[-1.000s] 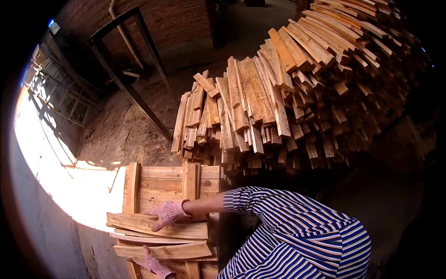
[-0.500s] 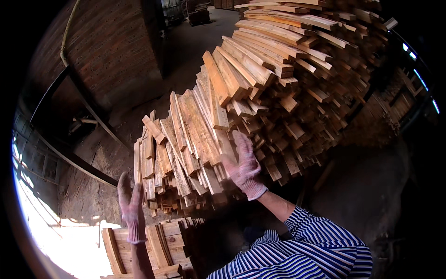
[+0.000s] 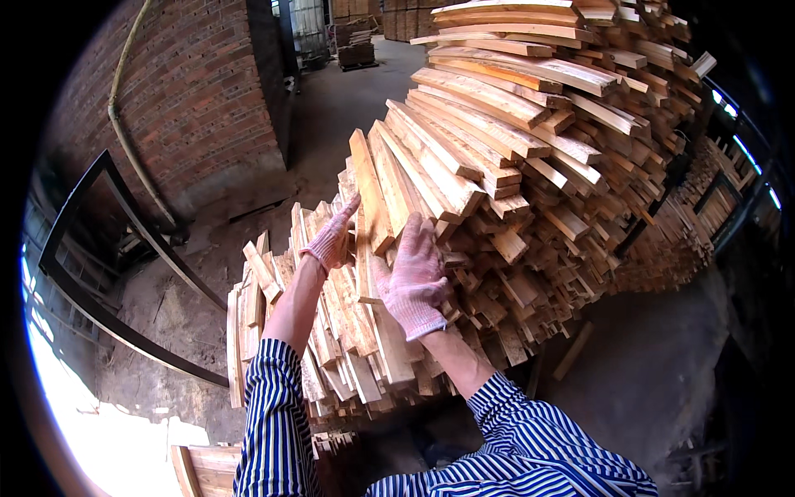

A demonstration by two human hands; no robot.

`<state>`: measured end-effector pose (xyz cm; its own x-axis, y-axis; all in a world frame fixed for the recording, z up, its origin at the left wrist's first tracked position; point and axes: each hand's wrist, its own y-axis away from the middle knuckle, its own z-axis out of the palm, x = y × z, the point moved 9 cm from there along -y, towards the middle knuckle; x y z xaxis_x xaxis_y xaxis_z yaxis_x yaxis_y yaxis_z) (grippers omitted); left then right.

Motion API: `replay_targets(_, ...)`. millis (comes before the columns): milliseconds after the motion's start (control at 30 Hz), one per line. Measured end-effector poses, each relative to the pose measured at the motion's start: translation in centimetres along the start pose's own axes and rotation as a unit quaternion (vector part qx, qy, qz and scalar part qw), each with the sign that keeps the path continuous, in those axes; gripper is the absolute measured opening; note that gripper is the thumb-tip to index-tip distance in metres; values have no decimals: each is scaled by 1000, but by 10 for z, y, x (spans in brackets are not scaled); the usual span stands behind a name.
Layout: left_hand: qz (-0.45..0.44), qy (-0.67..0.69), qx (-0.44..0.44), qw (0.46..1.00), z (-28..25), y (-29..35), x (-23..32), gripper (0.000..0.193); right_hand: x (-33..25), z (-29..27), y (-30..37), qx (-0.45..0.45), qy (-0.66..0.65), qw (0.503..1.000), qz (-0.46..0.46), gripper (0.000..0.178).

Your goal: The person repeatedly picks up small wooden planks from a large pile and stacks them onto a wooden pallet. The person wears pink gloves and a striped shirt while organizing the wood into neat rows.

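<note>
An orange-brown plank [image 3: 369, 184] lies atop the wood pile [image 3: 553, 273], its lower end near the pile's front edge, between the gloved left hand [image 3: 333, 237], whose grip cannot be determined, and the gloved right hand [image 3: 416, 282], its thumb spread wide from extended fingers. A brick wall [image 3: 195, 91] stands beyond.

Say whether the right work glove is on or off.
On: the pink knitted glove covers the right hand, its cuff meeting the bare forearm.
</note>
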<state>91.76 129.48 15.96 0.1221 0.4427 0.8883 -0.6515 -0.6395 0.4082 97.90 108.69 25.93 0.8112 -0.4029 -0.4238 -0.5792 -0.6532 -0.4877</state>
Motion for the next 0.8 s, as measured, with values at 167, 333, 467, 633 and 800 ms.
replay_targets(167, -29, 29, -9, 999, -5, 16, 3, 102, -27, 8, -29, -117, -132, 973, 148, 107)
replay_targets(333, 65, 197, -34, 978, -26, 4, 17, 67, -79, 21, -40, -309, -90, 947, -13, 80)
replay_targets(467, 71, 235, -9, 969, -46, -30, -4, 51, -83, 26, -87, -266, -37, 962, 46, 89)
replay_targets(633, 77, 278, -77, 954, 7, -46, -17, 26, -45, 91, -138, -318, 107, 941, 46, 92)
replay_targets(800, 72, 269, -11, 960, -16, -22, -22, 25, -37, 100, -117, -365, -5, 931, 19, 93)
